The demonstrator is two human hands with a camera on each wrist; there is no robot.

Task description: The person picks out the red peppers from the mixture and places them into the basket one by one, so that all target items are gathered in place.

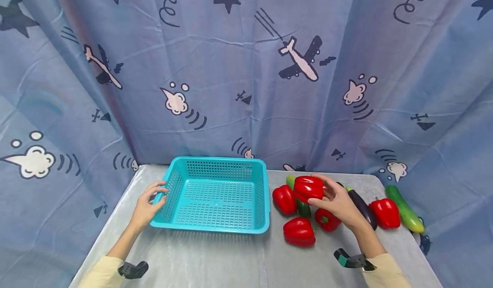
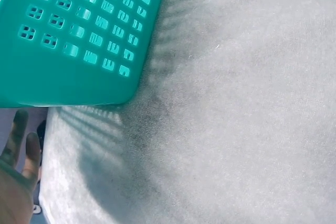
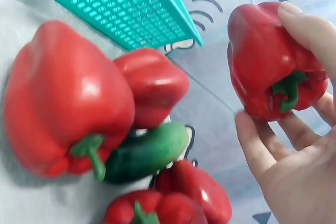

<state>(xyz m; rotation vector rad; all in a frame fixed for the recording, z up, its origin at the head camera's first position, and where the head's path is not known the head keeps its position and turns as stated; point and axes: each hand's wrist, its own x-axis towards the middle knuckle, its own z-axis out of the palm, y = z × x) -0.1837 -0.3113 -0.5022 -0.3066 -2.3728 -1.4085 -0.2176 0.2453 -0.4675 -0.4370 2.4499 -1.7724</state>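
My right hand [image 1: 321, 192] grips a red bell pepper [image 1: 308, 188] and holds it just above the table, to the right of a teal plastic basket [image 1: 215, 168]. The right wrist view shows that pepper [image 3: 262, 61] pinched between thumb and fingers, stem toward the palm. My left hand [image 1: 154, 199] rests against the basket's left wall, its fingers [image 2: 23, 142] fairly straight beside the basket's corner [image 2: 79, 30]. Nothing lies in the basket.
Red peppers [image 1: 284, 199] [image 1: 298, 231] [image 1: 328, 220] [image 1: 385, 213] lie on the grey table [image 1: 215, 258], along with a green cucumber [image 1: 303, 209], a dark eggplant [image 1: 363, 207] and a long cucumber [image 1: 405, 209] at the right edge. A blue printed curtain hangs behind.
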